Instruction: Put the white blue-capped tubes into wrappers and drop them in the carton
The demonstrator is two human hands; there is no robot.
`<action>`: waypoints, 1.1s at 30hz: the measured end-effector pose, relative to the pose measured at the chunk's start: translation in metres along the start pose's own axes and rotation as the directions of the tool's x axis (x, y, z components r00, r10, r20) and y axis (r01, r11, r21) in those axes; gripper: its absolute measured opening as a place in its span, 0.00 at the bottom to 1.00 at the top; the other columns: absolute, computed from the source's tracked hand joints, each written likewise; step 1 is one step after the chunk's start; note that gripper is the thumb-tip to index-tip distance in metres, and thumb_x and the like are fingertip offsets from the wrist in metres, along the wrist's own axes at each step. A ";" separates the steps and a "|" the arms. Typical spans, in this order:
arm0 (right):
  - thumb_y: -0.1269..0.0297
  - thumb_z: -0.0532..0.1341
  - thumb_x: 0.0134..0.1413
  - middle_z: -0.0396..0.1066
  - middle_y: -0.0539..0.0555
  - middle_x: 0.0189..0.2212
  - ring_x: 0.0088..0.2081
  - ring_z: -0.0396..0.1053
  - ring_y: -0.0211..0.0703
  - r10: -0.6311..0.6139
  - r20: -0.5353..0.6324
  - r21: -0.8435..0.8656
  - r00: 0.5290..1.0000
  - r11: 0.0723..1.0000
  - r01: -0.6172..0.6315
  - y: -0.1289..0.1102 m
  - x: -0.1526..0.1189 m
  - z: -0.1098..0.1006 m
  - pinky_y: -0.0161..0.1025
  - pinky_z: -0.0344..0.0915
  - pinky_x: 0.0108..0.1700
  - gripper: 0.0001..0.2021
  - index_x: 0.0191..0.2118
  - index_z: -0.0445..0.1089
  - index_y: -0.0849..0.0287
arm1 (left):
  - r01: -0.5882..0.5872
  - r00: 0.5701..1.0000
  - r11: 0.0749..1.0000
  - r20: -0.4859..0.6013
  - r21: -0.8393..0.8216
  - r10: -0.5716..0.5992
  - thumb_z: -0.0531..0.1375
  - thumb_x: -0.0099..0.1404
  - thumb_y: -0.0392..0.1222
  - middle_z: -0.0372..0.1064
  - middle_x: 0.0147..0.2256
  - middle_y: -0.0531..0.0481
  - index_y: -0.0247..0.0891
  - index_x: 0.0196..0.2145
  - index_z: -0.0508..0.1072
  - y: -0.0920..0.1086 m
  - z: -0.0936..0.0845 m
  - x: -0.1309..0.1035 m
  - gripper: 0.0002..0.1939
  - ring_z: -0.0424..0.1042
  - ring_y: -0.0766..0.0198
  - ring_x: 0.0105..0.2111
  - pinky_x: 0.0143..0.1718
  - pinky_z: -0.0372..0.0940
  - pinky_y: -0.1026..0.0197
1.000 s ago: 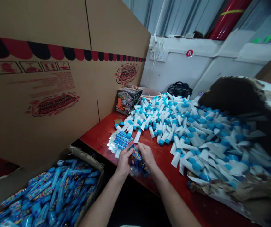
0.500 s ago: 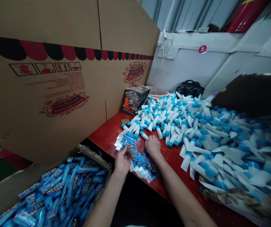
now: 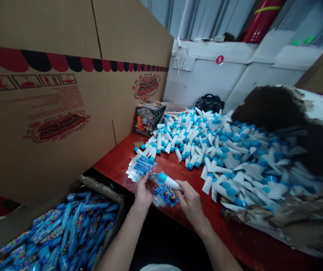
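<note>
The table (image 3: pixel 113 162) is finished in a smooth, glossy red. On it, white tubes (image 3: pixel 171 181) of satiny plastic are topped with blue plastic caps, and printed sleeves (image 3: pixel 165 192) of shiny, clear-edged film are laid at its near edge. Left of the table, matt brown cardboard (image 3: pixel 51 98) is seen, printed in red and black. Right of it, rough, crumpled brown paper-like material (image 3: pixel 285 216) is seen; behind it, a painted white panel (image 3: pixel 206 77) with a dull sheen.
</note>
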State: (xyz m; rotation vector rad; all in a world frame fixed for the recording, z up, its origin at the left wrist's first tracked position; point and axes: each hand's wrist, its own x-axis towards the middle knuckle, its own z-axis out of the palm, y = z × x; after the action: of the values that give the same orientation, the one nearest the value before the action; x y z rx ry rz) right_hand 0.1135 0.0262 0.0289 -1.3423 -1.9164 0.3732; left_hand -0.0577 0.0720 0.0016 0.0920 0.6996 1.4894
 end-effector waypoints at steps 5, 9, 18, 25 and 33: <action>0.66 0.52 0.62 0.69 0.56 0.32 0.34 0.65 0.45 -0.142 -0.072 -0.378 0.987 0.920 0.105 0.004 -0.015 -0.008 0.40 0.59 0.37 0.16 0.52 0.68 0.58 | -0.064 0.994 0.997 0.090 0.037 0.060 0.68 0.50 0.39 0.70 0.22 0.56 0.36 0.30 0.71 -0.011 0.007 -0.007 0.11 0.69 0.68 0.19 0.22 0.63 0.64; 0.68 0.50 0.63 0.68 0.57 0.32 0.34 0.63 0.46 -0.221 -0.095 -0.458 0.971 0.875 0.154 0.005 -0.021 -0.012 0.41 0.57 0.36 0.17 0.53 0.69 0.59 | -0.123 0.989 0.990 0.086 0.064 0.118 0.69 0.48 0.39 0.71 0.24 0.57 0.37 0.30 0.71 -0.013 0.012 -0.010 0.12 0.69 0.68 0.21 0.23 0.63 0.65; 0.66 0.50 0.64 0.68 0.57 0.33 0.34 0.63 0.45 -0.197 -0.098 -0.393 0.976 0.908 0.144 0.006 -0.027 -0.001 0.40 0.58 0.37 0.16 0.53 0.67 0.59 | -0.034 0.975 0.996 0.220 0.083 0.015 0.65 0.55 0.44 0.74 0.31 0.50 0.36 0.35 0.72 -0.018 0.023 -0.023 0.11 0.74 0.61 0.32 0.34 0.65 0.61; 0.66 0.49 0.65 0.69 0.58 0.35 0.37 0.67 0.46 -0.119 -0.156 -0.253 0.981 0.964 0.077 0.006 -0.030 0.022 0.39 0.62 0.38 0.16 0.52 0.67 0.60 | 0.025 0.966 0.998 0.257 0.049 -0.037 0.62 0.59 0.46 0.76 0.32 0.45 0.35 0.38 0.70 -0.034 0.035 -0.037 0.13 0.75 0.53 0.36 0.40 0.66 0.52; 0.64 0.51 0.62 0.71 0.57 0.36 0.39 0.69 0.45 0.042 -0.156 0.059 0.987 0.998 -0.033 -0.007 -0.007 0.031 0.38 0.64 0.40 0.11 0.43 0.69 0.59 | 0.024 0.969 0.995 0.243 0.100 -0.048 0.61 0.59 0.51 0.75 0.32 0.44 0.33 0.33 0.72 -0.051 0.035 -0.038 0.16 0.74 0.54 0.39 0.44 0.65 0.55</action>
State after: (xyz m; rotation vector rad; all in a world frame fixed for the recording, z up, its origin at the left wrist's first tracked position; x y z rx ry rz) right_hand 0.0882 0.0224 0.0096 -1.3317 -1.7411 0.3274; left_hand 0.0068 0.0434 0.0199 0.3307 0.5691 1.3805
